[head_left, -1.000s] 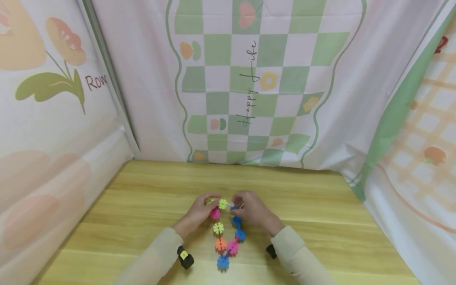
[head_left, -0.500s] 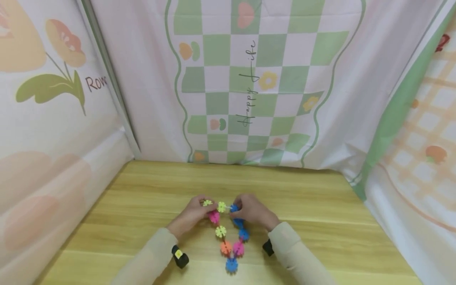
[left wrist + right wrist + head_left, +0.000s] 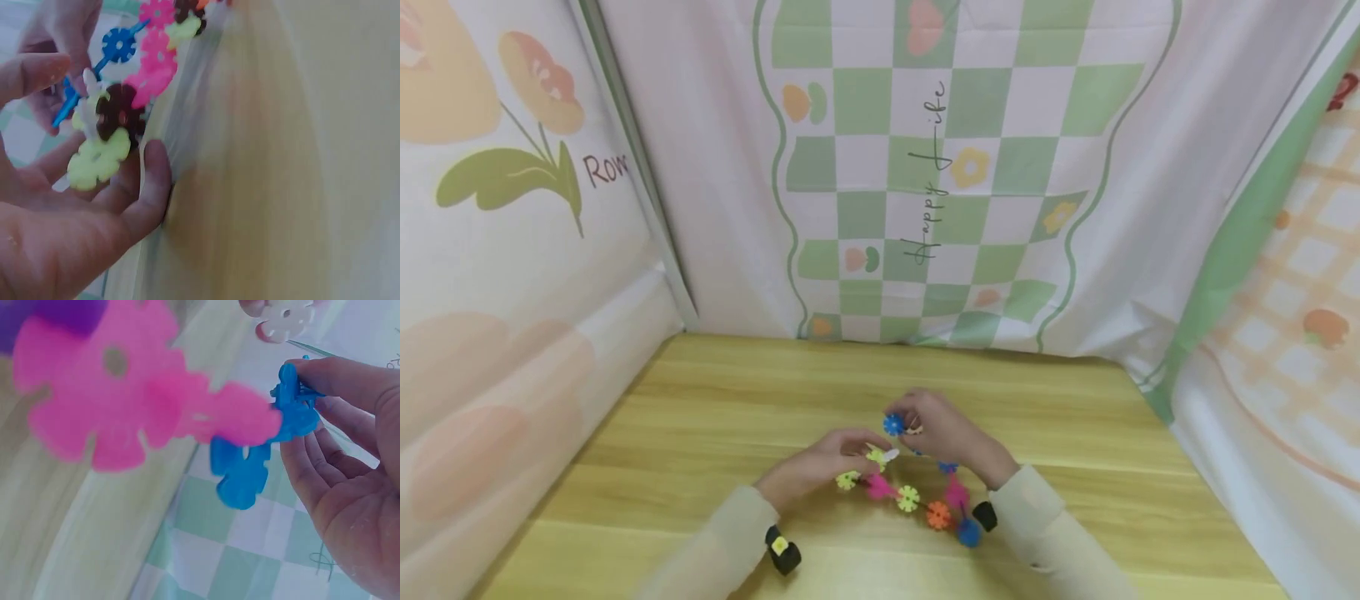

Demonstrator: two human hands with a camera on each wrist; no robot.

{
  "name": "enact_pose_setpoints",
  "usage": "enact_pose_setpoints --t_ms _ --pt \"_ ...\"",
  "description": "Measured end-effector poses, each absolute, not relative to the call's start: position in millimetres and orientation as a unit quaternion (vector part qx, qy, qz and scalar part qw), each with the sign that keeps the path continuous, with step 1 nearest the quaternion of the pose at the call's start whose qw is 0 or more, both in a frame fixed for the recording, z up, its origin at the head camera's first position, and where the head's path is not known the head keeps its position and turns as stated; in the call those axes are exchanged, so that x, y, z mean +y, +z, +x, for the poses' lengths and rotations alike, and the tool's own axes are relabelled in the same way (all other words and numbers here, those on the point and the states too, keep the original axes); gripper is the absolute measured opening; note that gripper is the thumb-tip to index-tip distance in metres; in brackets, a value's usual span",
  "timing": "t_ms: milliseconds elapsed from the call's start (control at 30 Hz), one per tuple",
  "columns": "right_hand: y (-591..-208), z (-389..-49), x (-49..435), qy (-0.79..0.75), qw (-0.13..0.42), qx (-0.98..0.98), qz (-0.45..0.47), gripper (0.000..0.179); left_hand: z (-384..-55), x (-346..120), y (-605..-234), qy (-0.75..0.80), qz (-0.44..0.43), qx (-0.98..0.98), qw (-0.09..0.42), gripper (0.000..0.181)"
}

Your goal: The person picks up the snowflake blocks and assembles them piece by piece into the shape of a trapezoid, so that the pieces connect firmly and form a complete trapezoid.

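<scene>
A chain of interlocking plastic snowflake discs hangs between both hands in the head view, with an orange disc [image 3: 937, 515] and a blue disc [image 3: 969, 532] near its lowest part. My left hand [image 3: 808, 467] holds the yellow-green end, its fingers curled beneath a yellow-green disc [image 3: 100, 164] in the left wrist view. A white disc [image 3: 89, 115] sticks out from that end. At the other end, my right hand [image 3: 943, 429] pinches a blue disc [image 3: 290, 406] between thumb and fingers. Blue and white ends stand apart. Pink discs [image 3: 100, 387] run along the chain close to the right wrist camera.
A wooden table [image 3: 737, 383] lies under the hands. Printed cloth [image 3: 910, 208] hangs behind it, with more cloth on the left and right sides. Black wrist straps [image 3: 782, 552] show below the sleeves.
The blue end in my right hand has come away from the white disc and moved up. My left hand has moved slightly right and down; the chain's lower part has swung right.
</scene>
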State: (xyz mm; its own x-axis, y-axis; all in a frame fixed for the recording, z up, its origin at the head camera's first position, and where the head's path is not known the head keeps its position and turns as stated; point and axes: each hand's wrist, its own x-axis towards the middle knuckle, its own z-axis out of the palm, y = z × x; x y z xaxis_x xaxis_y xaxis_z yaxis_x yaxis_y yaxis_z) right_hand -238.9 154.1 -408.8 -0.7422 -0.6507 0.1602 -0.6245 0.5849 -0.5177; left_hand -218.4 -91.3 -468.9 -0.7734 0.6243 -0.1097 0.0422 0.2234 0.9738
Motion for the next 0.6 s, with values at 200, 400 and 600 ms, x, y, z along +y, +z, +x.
enact_pose_setpoints --t_ms 200,400,600 --pt "-404 -232 157 -0.250 -0.004 0.892 -0.377 0.036 -211 -77 -471 0.589 0.211 0.752 0.209 0.040" --pt "-403 -229 160 -0.249 -0.040 0.879 -0.405 0.037 -211 -76 -474 0.606 0.213 0.742 0.189 0.044" --pt "-401 -224 160 -0.255 -0.043 0.876 -0.407 0.036 -213 -78 -477 0.622 0.202 0.736 0.172 0.044"
